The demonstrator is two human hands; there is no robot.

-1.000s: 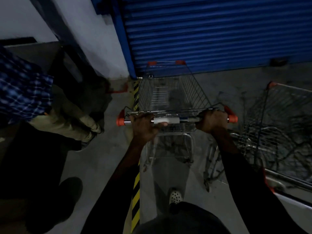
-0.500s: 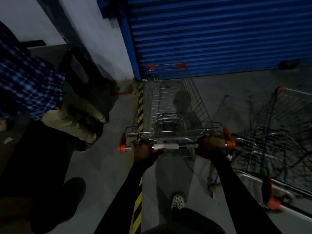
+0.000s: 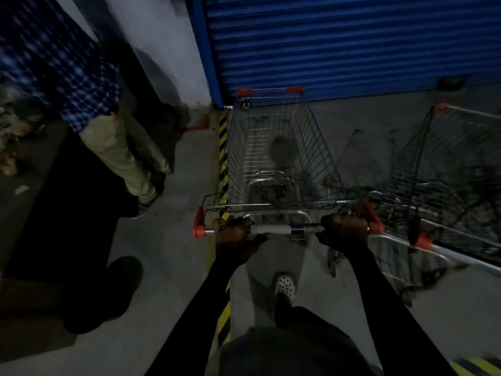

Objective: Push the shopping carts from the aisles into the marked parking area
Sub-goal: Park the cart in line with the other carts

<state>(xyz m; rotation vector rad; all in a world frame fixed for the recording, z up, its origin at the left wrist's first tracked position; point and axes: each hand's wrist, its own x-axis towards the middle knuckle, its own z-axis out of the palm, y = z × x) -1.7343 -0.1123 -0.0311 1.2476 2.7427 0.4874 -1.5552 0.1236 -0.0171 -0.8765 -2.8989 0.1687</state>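
The left hand (image 3: 235,236) and right hand (image 3: 343,231) are both gripping the handle (image 3: 273,229) of the cart (image 3: 311,147). Pushing harder is risking its nose hitting the blue shutter (image 3: 339,42) or scraping the neighbouring cart (image 3: 461,164).

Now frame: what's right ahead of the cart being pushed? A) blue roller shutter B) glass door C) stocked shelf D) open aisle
A: the cart, gripped by the left hand and right hand, points at the lowered blue roller shutter.
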